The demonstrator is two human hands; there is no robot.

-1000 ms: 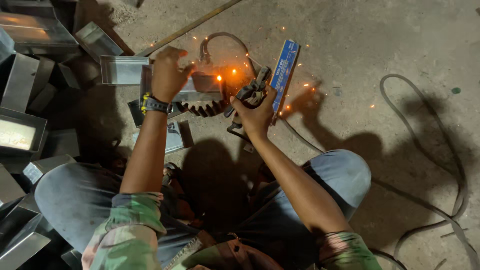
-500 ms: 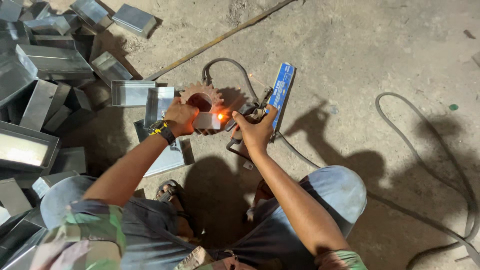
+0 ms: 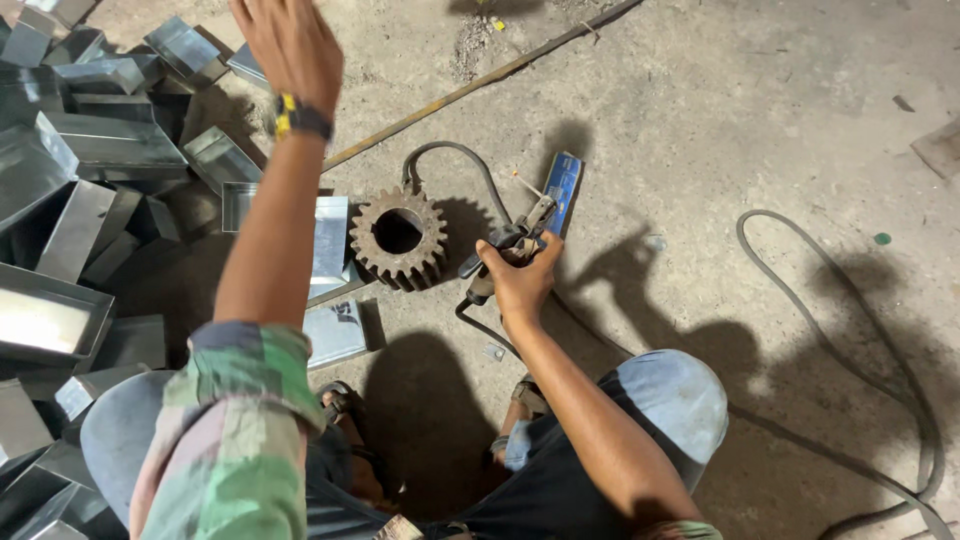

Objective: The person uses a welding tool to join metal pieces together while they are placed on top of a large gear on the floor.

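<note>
Sparks gone since half a second ago; left hand (image 3: 292, 45) has lifted off the work to the upper left of the frame, fingers loosely spread, holding nothing. Right hand (image 3: 517, 277) at frame centre, grip pressed together around the electrode holder (image 3: 500, 250), rod tip pointing up-right toward the blue flat box (image 3: 562, 190). Holder looks rigid and fairly light, best held by its insulated handle; its cable (image 3: 440, 160) is thick, stiff and probably drags. Just left of it on the concrete floor (image 3: 760, 120) lies a rusty gear (image 3: 398, 238), flat, bore up, surely heavy and hard, likely hot where welded; take it by the toothed rim. Gear rests partly on a sheet-metal tray (image 3: 328, 235). Left edge: a pile of open metal trays (image 3: 90, 150), shiny, all seemingly empty, thin and sharp-edged.
</note>
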